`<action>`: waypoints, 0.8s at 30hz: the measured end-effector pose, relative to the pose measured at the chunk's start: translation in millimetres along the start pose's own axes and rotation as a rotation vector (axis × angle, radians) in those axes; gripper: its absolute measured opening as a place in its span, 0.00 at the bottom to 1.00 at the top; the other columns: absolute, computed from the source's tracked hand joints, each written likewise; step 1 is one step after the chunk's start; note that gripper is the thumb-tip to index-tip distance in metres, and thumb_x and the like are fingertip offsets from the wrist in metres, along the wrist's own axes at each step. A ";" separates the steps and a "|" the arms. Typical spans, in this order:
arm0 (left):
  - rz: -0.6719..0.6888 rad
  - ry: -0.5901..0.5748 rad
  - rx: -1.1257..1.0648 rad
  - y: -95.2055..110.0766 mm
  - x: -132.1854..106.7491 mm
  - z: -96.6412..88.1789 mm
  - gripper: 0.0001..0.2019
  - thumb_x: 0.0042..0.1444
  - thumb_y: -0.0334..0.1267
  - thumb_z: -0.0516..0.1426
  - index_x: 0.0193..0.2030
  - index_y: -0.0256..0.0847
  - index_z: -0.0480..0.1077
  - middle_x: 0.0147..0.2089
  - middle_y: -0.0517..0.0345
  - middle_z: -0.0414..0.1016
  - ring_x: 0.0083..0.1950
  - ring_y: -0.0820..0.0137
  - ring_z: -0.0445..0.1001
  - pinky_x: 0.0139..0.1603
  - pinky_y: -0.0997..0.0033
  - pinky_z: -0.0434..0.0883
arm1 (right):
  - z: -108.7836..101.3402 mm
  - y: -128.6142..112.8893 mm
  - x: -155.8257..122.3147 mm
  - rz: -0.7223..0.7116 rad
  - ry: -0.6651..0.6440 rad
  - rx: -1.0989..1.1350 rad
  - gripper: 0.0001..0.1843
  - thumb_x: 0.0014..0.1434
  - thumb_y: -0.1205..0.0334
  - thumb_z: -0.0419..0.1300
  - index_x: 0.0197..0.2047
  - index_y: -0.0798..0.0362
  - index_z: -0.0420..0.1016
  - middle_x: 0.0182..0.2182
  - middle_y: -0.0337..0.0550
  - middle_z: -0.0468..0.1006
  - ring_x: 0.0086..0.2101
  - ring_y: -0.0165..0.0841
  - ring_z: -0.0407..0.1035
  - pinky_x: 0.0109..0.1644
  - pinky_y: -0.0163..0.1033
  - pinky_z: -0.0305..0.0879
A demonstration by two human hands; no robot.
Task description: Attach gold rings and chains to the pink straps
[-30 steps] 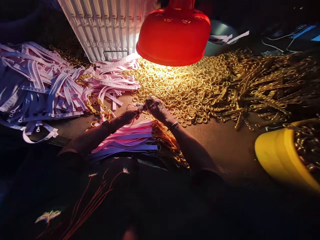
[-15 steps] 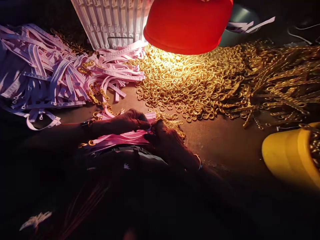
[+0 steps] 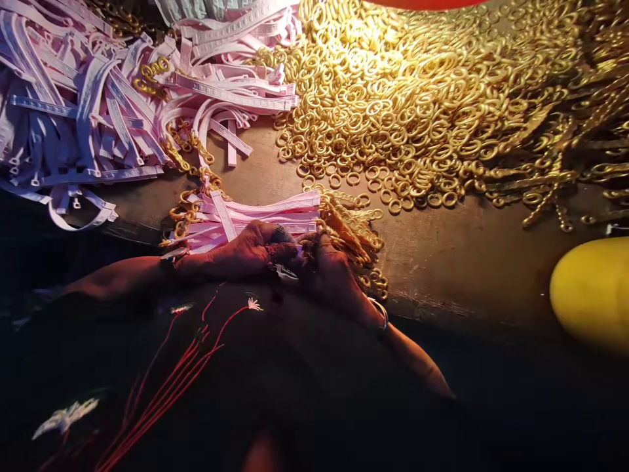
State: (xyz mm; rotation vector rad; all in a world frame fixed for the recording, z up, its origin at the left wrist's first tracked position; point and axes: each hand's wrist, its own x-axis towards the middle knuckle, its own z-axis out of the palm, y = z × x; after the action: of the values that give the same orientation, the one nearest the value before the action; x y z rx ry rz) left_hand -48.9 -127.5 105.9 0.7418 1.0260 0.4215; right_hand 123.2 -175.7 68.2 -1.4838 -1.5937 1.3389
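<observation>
- Left hand (image 3: pixel 248 251) and right hand (image 3: pixel 338 269), fingers curled, nearly meet; cannot tell what they pinch.
- Flat pink straps (image 3: pixel 275 211) lie just beyond.
- Round gold-coloured rings (image 3: pixel 378 118) heap far right.

A dark garment (image 3: pixel 319 387) is showing red stems (image 3: pixel 167 388) and pale flowers (image 3: pixel 66 418) (print or stitching, unclear); a bracelet (image 3: pixel 382 313) is circling the right wrist (image 3: pixel 368 307), a band (image 3: pixel 173 256) the left.
</observation>
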 end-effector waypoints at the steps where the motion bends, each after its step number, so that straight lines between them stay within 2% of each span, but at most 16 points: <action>1: 0.003 0.001 0.000 -2.4 0.7 -1.1 0.07 0.51 0.25 0.63 0.23 0.30 0.74 0.26 0.49 0.76 0.28 0.68 0.74 0.29 0.74 0.69 | -0.3 -1.2 0.6 -0.026 -0.026 -0.011 0.18 0.62 0.43 0.55 0.35 0.49 0.59 0.27 0.39 0.71 0.26 0.30 0.62 0.28 0.37 0.57; 5: 0.002 -0.042 -0.022 -12.1 3.4 -4.3 0.07 0.49 0.28 0.65 0.23 0.29 0.74 0.24 0.51 0.74 0.25 0.71 0.71 0.25 0.77 0.67 | -1.6 -2.4 1.2 -0.062 -0.135 -0.040 0.17 0.59 0.47 0.57 0.34 0.49 0.57 0.26 0.38 0.70 0.25 0.29 0.60 0.27 0.35 0.55; 10: 0.020 -0.110 -0.051 -22.3 3.2 -5.9 0.14 0.44 0.38 0.69 0.21 0.31 0.71 0.21 0.56 0.69 0.22 0.74 0.67 0.22 0.78 0.64 | -0.7 0.9 -0.1 -0.112 -0.226 -0.107 0.12 0.62 0.56 0.55 0.34 0.50 0.54 0.27 0.36 0.69 0.25 0.26 0.55 0.27 0.34 0.51; 14: 0.043 -0.146 -0.024 -31.1 4.2 -7.7 0.20 0.39 0.43 0.71 0.19 0.32 0.67 0.19 0.60 0.66 0.21 0.77 0.63 0.20 0.79 0.61 | -2.2 4.2 0.7 -0.122 -0.319 -0.170 0.10 0.64 0.58 0.53 0.34 0.51 0.55 0.27 0.35 0.69 0.26 0.25 0.55 0.28 0.33 0.48; 16: 0.027 -0.140 0.019 -30.7 4.3 -7.1 0.21 0.39 0.45 0.71 0.21 0.32 0.67 0.20 0.60 0.67 0.21 0.77 0.63 0.21 0.79 0.61 | -4.8 2.8 2.4 -0.171 -0.308 -0.234 0.10 0.65 0.58 0.53 0.34 0.52 0.56 0.26 0.36 0.68 0.26 0.25 0.55 0.28 0.33 0.47; 18: 0.037 -0.118 0.088 -24.1 4.5 -6.4 0.21 0.43 0.49 0.69 0.24 0.32 0.68 0.22 0.59 0.68 0.24 0.76 0.65 0.24 0.78 0.63 | -9.3 -2.2 5.1 -0.239 -0.257 -0.346 0.12 0.65 0.55 0.55 0.34 0.53 0.59 0.25 0.36 0.67 0.25 0.25 0.54 0.28 0.33 0.45; 20: 0.104 -0.118 0.220 -10.3 5.4 -8.3 0.21 0.50 0.52 0.64 0.26 0.33 0.69 0.24 0.59 0.69 0.26 0.76 0.66 0.26 0.77 0.64 | -15.8 -10.2 8.3 -0.289 -0.190 -0.482 0.16 0.66 0.49 0.55 0.36 0.54 0.63 0.24 0.37 0.67 0.24 0.26 0.54 0.29 0.34 0.44; 22: 0.211 -0.152 0.464 10.7 7.2 -15.6 0.19 0.55 0.52 0.59 0.30 0.34 0.71 0.26 0.58 0.70 0.27 0.75 0.66 0.28 0.76 0.64 | -23.5 -19.3 11.9 -0.315 -0.122 -0.625 0.21 0.66 0.43 0.53 0.39 0.56 0.67 0.25 0.39 0.68 0.25 0.27 0.57 0.30 0.35 0.44; 24: 0.330 -0.140 0.816 35.4 9.6 -28.9 0.18 0.57 0.51 0.57 0.32 0.35 0.72 0.26 0.59 0.69 0.27 0.75 0.64 0.29 0.76 0.61 | -30.5 -26.4 16.1 -0.305 -0.048 -0.771 0.26 0.66 0.39 0.52 0.41 0.56 0.70 0.26 0.42 0.70 0.27 0.30 0.61 0.31 0.36 0.44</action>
State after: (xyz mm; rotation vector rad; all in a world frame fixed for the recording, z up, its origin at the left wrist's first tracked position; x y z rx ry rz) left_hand -69.2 -86.8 116.7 1.6631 0.9337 0.2129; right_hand 137.4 -148.6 99.2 -1.5123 -2.4108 0.6022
